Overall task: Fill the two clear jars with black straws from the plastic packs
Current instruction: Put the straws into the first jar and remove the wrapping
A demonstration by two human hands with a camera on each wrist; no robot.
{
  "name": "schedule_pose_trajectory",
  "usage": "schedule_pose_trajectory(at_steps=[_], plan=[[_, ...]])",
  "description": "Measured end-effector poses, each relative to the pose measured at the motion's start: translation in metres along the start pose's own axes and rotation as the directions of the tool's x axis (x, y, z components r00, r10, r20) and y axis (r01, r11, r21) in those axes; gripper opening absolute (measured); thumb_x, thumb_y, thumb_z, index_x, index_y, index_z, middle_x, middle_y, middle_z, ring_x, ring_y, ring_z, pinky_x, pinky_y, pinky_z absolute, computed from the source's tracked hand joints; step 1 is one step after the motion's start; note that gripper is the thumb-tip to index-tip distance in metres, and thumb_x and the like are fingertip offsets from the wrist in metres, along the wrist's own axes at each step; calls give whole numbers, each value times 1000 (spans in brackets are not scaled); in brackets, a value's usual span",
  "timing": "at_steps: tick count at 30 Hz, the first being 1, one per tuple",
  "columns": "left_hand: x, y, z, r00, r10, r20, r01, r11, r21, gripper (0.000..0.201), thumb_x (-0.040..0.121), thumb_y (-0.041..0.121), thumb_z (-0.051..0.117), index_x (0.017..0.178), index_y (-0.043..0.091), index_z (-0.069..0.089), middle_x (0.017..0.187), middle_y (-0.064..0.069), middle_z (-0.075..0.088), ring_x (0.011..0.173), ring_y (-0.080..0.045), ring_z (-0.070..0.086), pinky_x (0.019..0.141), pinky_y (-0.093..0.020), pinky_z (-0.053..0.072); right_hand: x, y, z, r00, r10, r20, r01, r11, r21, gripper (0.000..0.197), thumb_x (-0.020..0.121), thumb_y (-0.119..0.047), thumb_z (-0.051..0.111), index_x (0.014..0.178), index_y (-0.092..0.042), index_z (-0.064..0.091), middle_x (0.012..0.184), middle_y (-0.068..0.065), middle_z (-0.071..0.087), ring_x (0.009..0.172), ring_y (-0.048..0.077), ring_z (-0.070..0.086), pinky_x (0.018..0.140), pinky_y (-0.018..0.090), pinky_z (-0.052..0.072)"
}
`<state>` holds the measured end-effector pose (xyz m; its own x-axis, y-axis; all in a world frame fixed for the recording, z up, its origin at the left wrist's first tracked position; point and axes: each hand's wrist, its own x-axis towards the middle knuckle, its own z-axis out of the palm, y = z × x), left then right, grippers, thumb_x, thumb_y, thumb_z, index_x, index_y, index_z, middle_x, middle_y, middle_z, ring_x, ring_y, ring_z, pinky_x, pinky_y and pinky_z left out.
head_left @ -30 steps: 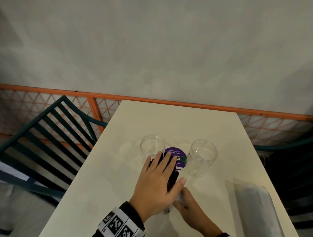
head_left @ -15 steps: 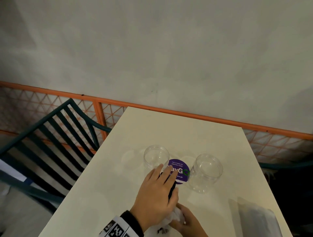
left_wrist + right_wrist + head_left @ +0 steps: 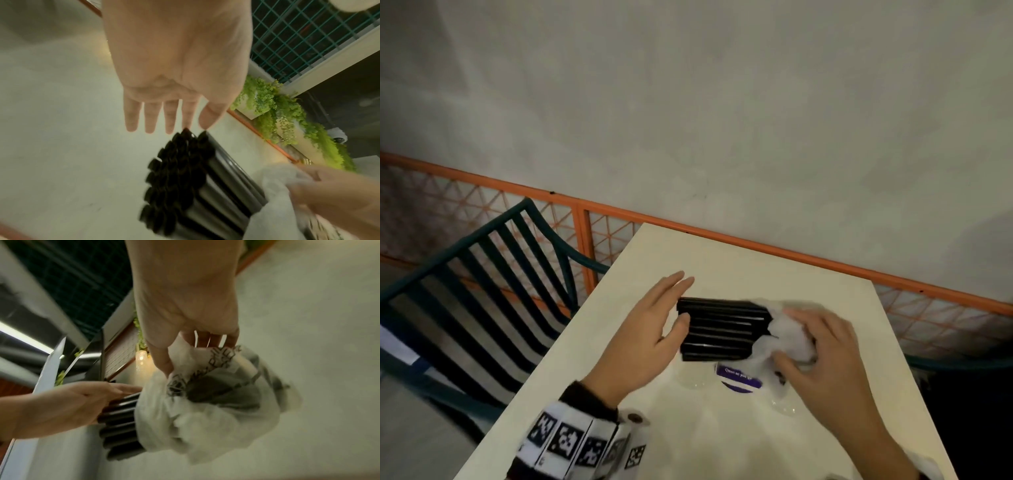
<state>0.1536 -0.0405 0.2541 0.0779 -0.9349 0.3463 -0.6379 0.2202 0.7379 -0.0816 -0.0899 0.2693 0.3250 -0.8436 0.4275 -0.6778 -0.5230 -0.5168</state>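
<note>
White table — black straws between hands, right hand gripping pack

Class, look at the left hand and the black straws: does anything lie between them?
Nothing visible does. The left hand is flat against the bare ends of the black straws. The plastic pack, bunched in the right hand, covers only the opposite ends.

Left hand: fingers extended, flat, thumb alongside. Right hand: fingers curled, pinching. Both are raised over the tabletop's middle.
</note>
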Motion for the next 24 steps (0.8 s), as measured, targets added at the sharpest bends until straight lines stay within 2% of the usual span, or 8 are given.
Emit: schedule_pose_trajectory(at_steps=[3, 6, 10, 12, 15, 19, 22, 24], plan=[[23, -7, 17, 994, -13, 110, 1, 994, 112, 98, 66, 74, 46, 145, 28, 11, 148, 18, 16, 139, -2, 13, 116, -27, 14, 29, 1, 6, 972, -210, -102, 171, 939, -299, 45, 70, -37, 46, 111, -21, 53, 110, -2, 48, 110, 19, 42, 96, 36, 30], [37, -23, 54, 992, 11, 127, -44, 966, 254, 130, 49, 76, 63, 146, 14, 2, 153, -3, 20, 139, -19, 20, 117, -36, 18, 50, -2, 18, 941, -338, -31, 286, 838, -465, 41, 72, -33, 44, 108, -17, 57, 122, 6, 56, 125, 29, 40, 111, 46, 10], [37, -52, 98, 992, -120, -29, 120, 993, 9, 129, 46, 65, 74, 143, 18, 4, 143, -3, 35, 130, -18, 34, 109, -28, 28, 62, -11, 33, 897, -423, 128, 417, 712, -565, 37, 73, -30, 47, 105, -18, 64, 109, 5, 71, 114, 28, 58, 110, 52, 3], [34, -63, 113, 981, -189, -52, 184, 979, -88, 125, 46, 70, 69, 142, 22, 5, 138, 0, 41, 124, -17, 40, 105, -32, 35, 68, -11, 43, 858, -474, 198, 494, 657, -569, 33, 75, -31, 53, 101, -18, 68, 105, 3, 72, 113, 27, 58, 109, 51, 4], [30, -77, 129, 967, -223, -122, 215, 974, -75, 115, 50, 77, 62, 140, 18, 23, 133, 0, 49, 119, -19, 47, 101, -40, 41, 75, -7, 58, 795, -552, 251, 597, 640, -483, 41, 93, -26, 30, 97, -13, 68, 103, 5, 72, 118, 27, 47, 110, 51, 12], [29, -91, 137, 954, -252, -165, 260, 965, 28, 109, 58, 84, 47, 134, 7, 36, 136, -9, 47, 127, -27, 43, 105, -47, 39, 81, -13, 74, 698, -594, 400, 704, 463, -539, 20, 86, -26, 55, 100, -17, 67, 103, 1, 71, 117, 25, 56, 108, 54, 26], [28, -99, 133, 963, -261, -73, 260, 965, -11, 112, 57, 84, 50, 138, 9, 29, 143, -7, 36, 133, -18, 34, 105, -38, 40, 78, -19, 88, 639, -575, 511, 761, 372, -532, 23, 74, -31, 73, 94, -20, 69, 101, -1, 72, 117, 24, 50, 117, 52, 13], [26, -99, 122, 965, -264, 3, 262, 955, -138, 119, 56, 70, 66, 144, 13, 11, 150, -1, 21, 137, -4, 22, 108, -19, 32, 73, -20, 96, 585, -520, 622, 805, 280, -523, 34, 66, -38, 77, 96, -23, 69, 108, -3, 71, 121, 22, 50, 114, 52, 13]])
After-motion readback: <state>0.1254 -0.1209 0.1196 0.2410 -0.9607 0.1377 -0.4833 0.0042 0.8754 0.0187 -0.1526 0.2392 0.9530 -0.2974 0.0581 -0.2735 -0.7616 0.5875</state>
